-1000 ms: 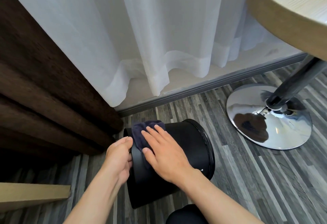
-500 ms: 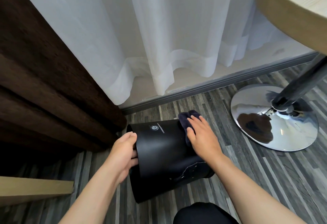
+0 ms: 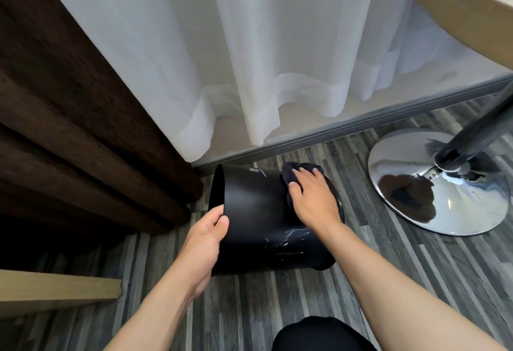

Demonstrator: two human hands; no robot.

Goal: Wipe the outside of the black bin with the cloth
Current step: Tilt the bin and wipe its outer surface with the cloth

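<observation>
While the bin lies tipped: the black bin (image 3: 258,220) rests on its side on the striped floor (image 3: 388,281), just in front of the person, near the foot of the brown curtain (image 3: 69,134) and the white sheer (image 3: 236,59).
Long axis: it runs left to right across the person, with one round end by the left hand and the other toward the chrome table base (image 3: 441,184).
Left hand: the left hand (image 3: 206,242) clamps the near-left edge, thumb on the outer wall, fingers out of sight round the end.
Right hand: the right hand (image 3: 312,198) lies flat, fingers spread, pressing the dark cloth (image 3: 294,174) onto the far-right upper wall.
Spacing: both hands touch the bin, well apart, one at each end.
Marks: pale streaks (image 3: 288,239) show low on the near wall, below the right wrist.
Next move, by my guess: a pull of the cloth toward the near side should meet those streaks; the right hand is closer to them, and the left would roll the bin.
Risk: a round bin may roll if the grip slackens.
</observation>
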